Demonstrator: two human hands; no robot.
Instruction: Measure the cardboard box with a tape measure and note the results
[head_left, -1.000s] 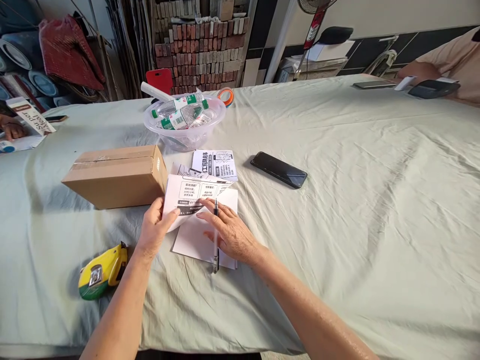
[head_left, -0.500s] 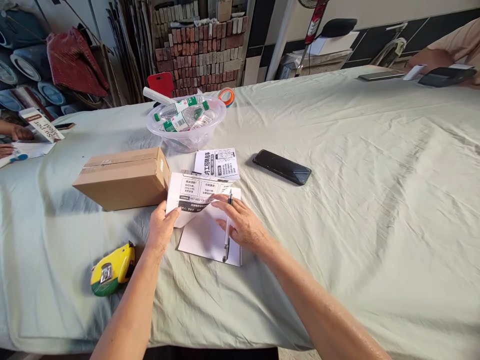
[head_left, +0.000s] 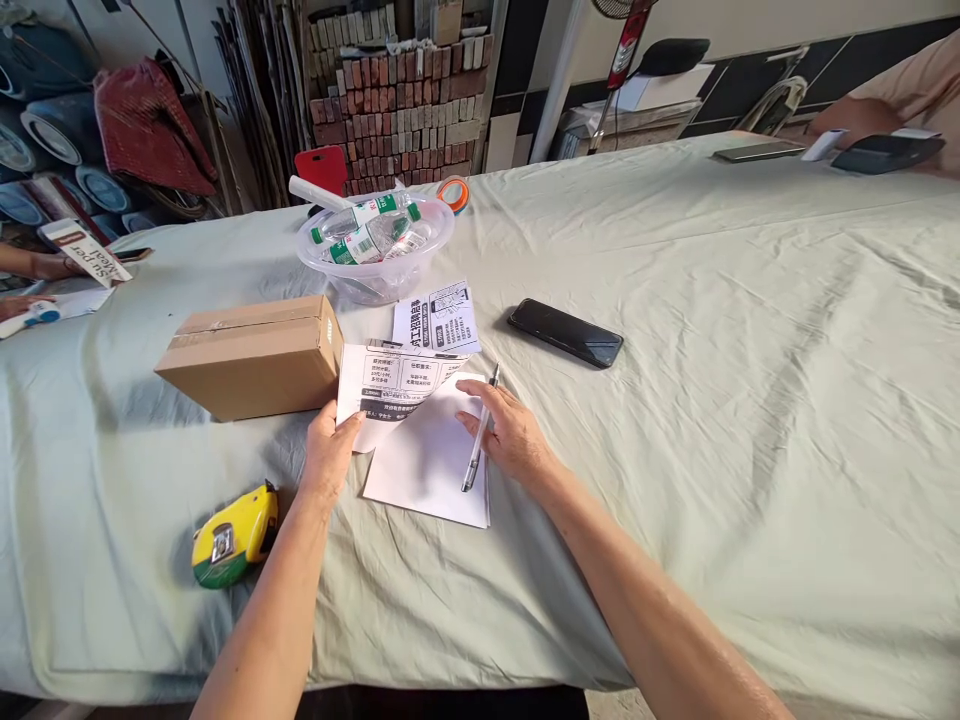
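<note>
Between the thumb and fingers of my left hand [head_left: 330,445] is the left edge of a printed sheet [head_left: 386,385], creased and partly lifted. My right hand [head_left: 510,425] holds a pen [head_left: 481,430] slanting between its fingers, over the right side of blank white paper [head_left: 427,465]. That paper lies on the table and overlaps the printed sheet. Farther back is another printed part with large characters and a drawing [head_left: 437,315]; whether it belongs to the same sheet I cannot tell. A cardboard box [head_left: 247,365] stands just left of the papers.
A yellow-green tape measure [head_left: 234,537] lies by my left forearm. Right of the papers rests a black phone [head_left: 566,332]. Behind are a plastic basin [head_left: 375,280] of bottles and an orange tape roll [head_left: 453,194]. Other people's hands [head_left: 37,265] show at far left.
My right hand has moved right with the pen, off the printed sheet, and the pen now slants more. The printed sheet lies flatter, with more blank paper showing.
</note>
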